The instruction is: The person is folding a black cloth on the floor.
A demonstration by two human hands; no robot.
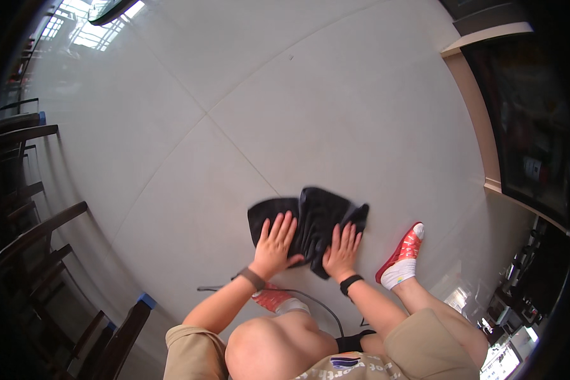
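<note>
A dark cloth (320, 209), black and rumpled with folds down its middle, lies spread on the tiled floor (209, 156) in front of me. My left hand (274, 246) rests flat on its left part, fingers extended and slightly spread. On the right part lies my right hand (343, 251), also palm down with the fingers stretched out. Neither hand is closed around the fabric. Whether it is a garment or a plain piece of cloth, I cannot tell.
My feet in red slippers (408, 247) flank the cloth. A thin cable (313, 299) runs below my left wrist. Dark wooden chairs (42, 232) lie along the left edge. At right stands a cabinet with a dark glossy panel (527, 133). A small scrap (291, 57) lies farther off.
</note>
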